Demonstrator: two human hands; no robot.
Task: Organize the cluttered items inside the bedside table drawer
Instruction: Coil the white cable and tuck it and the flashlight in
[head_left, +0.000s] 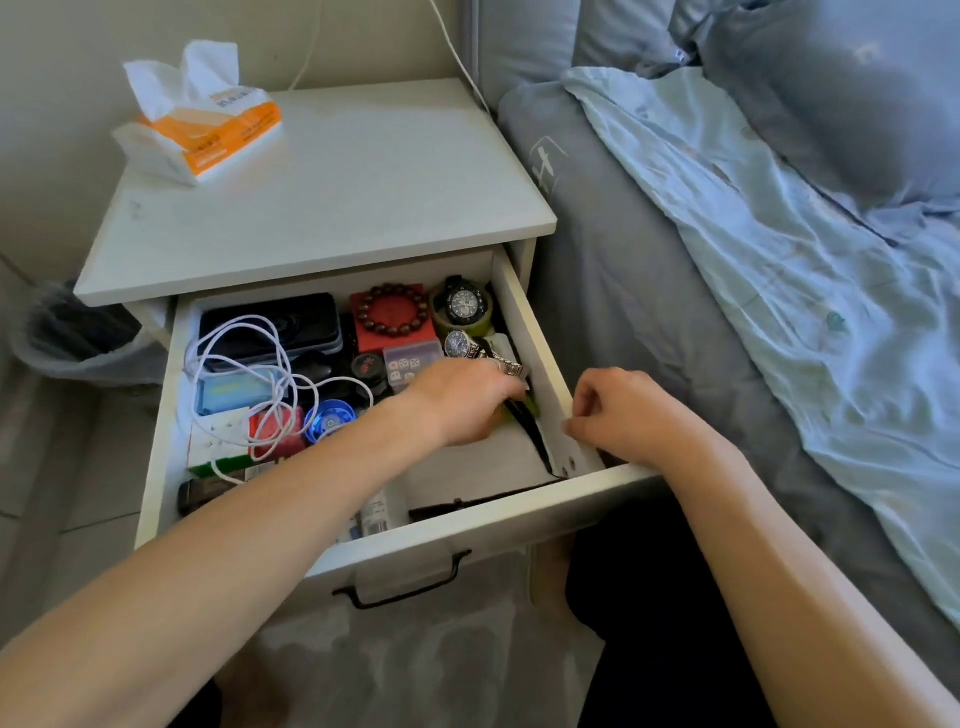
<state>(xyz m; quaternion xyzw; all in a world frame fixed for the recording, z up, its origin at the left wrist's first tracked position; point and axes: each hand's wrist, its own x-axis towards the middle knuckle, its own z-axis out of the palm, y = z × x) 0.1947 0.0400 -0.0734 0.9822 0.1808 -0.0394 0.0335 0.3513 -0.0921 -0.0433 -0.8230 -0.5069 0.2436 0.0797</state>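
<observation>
At the far left I see a bin (62, 332) lined with a clear bag on the floor beside the bedside table. On the tabletop (332, 197) sits an orange and white tissue pack (202, 130) near its back left corner, with a tissue sticking up.

Below it the drawer (519, 519) is pulled out. In its left half I see a black case (270, 325) at the back, a white cable (249, 364) looped loosely over it and over a light blue box (234, 392), then a white and green box (215, 441), a red object (278, 431) and a round blue object (330, 415) toward the front. Further right at the back a bead bracelet (392, 309) lies on a red box (395, 327), and just beside it a black watch (462, 301) sits on a green roll. A clear box of dice (410, 361) and a silver watch (467, 345) lie in front of those.

My left hand (462, 400) reaches into the right part of the drawer, fingers curled down by a green and black thing (524, 408) against the side wall; I cannot tell whether it grips it. My right hand (628, 410) pinches the top edge of the drawer's right wall (540, 353), fingers curled on it.

To the right lies the bed (649, 312) with a pale blue sheet (779, 260) and a grey pillow (857, 104).
</observation>
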